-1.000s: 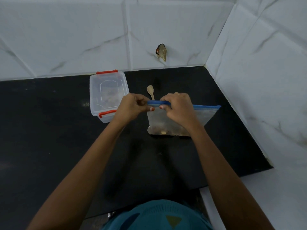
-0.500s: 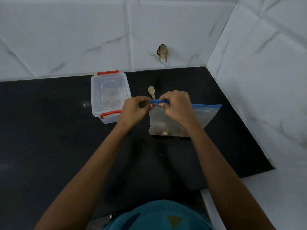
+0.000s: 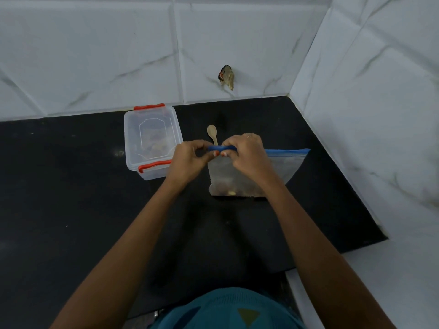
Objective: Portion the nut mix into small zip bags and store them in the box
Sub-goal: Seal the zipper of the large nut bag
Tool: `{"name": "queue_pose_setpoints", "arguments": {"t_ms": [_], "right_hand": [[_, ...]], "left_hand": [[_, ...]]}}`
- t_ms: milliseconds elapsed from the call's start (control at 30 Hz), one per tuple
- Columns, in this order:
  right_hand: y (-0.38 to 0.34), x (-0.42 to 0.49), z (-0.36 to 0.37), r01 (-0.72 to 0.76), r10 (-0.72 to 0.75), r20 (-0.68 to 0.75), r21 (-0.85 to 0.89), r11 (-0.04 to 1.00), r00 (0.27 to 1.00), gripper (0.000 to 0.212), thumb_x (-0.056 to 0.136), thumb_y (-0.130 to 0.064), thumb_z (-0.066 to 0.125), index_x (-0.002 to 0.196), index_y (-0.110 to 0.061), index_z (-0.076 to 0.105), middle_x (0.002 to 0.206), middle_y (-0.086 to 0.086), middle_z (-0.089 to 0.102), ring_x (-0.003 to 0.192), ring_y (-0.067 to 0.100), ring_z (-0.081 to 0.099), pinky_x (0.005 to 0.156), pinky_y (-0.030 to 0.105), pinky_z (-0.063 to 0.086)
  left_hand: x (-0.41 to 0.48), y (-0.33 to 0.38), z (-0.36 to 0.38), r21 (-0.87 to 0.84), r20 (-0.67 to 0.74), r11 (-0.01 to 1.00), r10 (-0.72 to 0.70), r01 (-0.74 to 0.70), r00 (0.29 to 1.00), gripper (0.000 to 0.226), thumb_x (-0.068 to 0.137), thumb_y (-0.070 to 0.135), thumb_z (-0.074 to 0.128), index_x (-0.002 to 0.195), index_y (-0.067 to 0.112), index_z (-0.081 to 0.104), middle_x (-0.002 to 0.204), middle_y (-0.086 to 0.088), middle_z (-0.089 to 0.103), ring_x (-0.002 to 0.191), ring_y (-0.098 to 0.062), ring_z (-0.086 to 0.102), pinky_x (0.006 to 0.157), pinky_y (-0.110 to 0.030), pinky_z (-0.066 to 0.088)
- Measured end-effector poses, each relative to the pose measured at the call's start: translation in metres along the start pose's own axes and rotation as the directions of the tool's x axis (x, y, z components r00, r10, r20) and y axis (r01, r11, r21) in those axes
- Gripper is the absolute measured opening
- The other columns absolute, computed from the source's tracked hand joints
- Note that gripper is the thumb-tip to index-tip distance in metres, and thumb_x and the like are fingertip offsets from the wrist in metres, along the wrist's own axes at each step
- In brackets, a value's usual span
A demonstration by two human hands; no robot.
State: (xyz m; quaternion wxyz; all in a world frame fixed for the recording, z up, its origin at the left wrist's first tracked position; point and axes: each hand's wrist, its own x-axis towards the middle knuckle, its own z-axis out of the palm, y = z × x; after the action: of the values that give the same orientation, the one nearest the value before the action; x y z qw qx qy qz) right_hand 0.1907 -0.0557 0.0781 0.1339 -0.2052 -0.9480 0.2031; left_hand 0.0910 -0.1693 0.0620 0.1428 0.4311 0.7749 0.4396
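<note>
While the left hand (image 3: 187,160) and the right hand (image 3: 247,155) pinched the blue strip of the zip bag (image 3: 280,167) at its left end, mid-frame, almost nothing had moved since a second before. The nut mix (image 3: 228,189) lay at the bag's bottom on the desk (image 3: 71,210). The seal, I judge, was still being worked; the box (image 3: 152,143) stood just left.

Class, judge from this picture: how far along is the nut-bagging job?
Done: nuts sit low in the zip bag. In hand: the left hand and right hand pinch its blue zip strip; opening or sealing, unclear. Left: the bag is outside the box, whose lid is on. The spoon lies idle.
</note>
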Motion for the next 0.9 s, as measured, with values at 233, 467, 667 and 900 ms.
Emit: {"name": "queue_pose_setpoints", "arguments": {"t_ms": [233,467,667,900], "right_hand": [[0.014,-0.001,-0.013,0.001,-0.001,0.026,-0.003,1.000,1.000,0.026,0.085,-0.019,0.064,0.109,-0.011,0.063,0.106,0.007,0.063,0.098,0.017,0.055,0.099,0.039,0.038],[0.013,-0.002,-0.010,0.013,-0.009,0.036,-0.111,0.994,0.999,0.024,0.093,-0.018,0.051,0.115,-0.013,0.059,0.110,0.004,0.061,0.106,0.018,0.049,0.099,0.028,0.019],[0.017,-0.004,-0.009,0.019,-0.019,-0.014,-0.015,1.000,1.000,0.024,0.084,-0.020,0.064,0.106,-0.010,0.066,0.103,0.006,0.066,0.102,0.020,0.055,0.103,0.032,0.025],[0.034,-0.011,-0.027,-0.025,0.023,-0.010,-0.143,0.989,1.000,0.024,0.088,-0.024,0.059,0.110,-0.017,0.064,0.107,0.000,0.064,0.105,0.016,0.051,0.100,0.028,0.018]], "left_hand": [[-0.001,-0.002,0.002,0.005,-0.052,1.000,-0.028,0.028,0.998,0.025,0.089,0.012,0.057,0.112,0.005,0.060,0.098,0.001,0.056,0.091,-0.007,0.051,0.071,-0.008,0.040],[-0.001,0.000,0.004,-0.174,0.060,0.984,-0.034,0.044,0.998,0.018,0.088,0.018,0.059,0.106,0.017,0.056,0.100,0.009,0.054,0.090,0.003,0.051,0.081,-0.010,0.042],[0.004,-0.001,0.013,-0.009,-0.008,1.000,-0.026,0.026,1.000,0.025,0.084,0.015,0.064,0.107,0.008,0.064,0.100,-0.004,0.063,0.084,-0.004,0.052,0.069,-0.010,0.041],[0.002,0.005,0.013,-0.040,-0.031,0.998,-0.047,0.046,0.998,0.025,0.085,0.015,0.063,0.110,0.009,0.062,0.107,-0.007,0.063,0.093,-0.007,0.053,0.076,-0.014,0.044]]}}
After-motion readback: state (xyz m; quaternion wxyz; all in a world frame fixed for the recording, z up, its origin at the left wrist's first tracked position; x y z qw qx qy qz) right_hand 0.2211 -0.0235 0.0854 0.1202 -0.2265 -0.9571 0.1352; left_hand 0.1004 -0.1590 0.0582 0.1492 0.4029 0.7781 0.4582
